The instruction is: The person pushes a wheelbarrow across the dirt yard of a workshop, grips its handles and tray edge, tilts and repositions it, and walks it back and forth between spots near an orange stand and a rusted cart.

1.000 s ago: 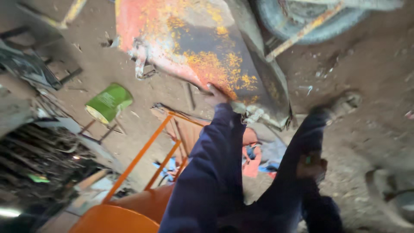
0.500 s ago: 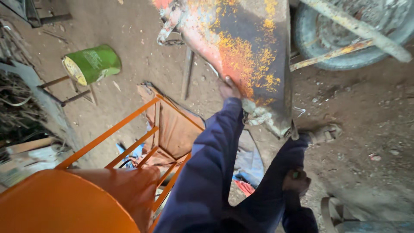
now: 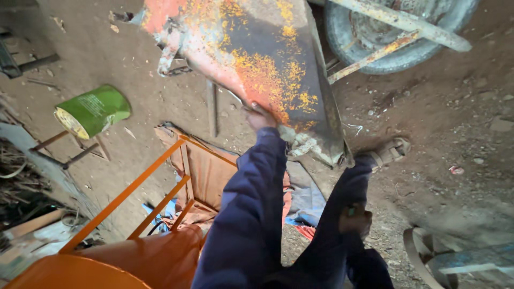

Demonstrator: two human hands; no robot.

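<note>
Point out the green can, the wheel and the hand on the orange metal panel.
green can (image 3: 95,109), head view, on its side wall.
wheel (image 3: 397,56), head view, on the tyre's lower edge.
left hand (image 3: 261,116), head view, on its back, against the panel.

a green cylindrical can (image 3: 92,111) lies on its side on the dirt floor (image 3: 455,107). an orange metal frame (image 3: 140,184) stands near it, a worn rubber wheel (image 3: 396,32) sits top right, well apart.

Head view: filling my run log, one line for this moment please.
left hand on rusty orange metal panel | right hand on leg | green can on dirt floor
</note>
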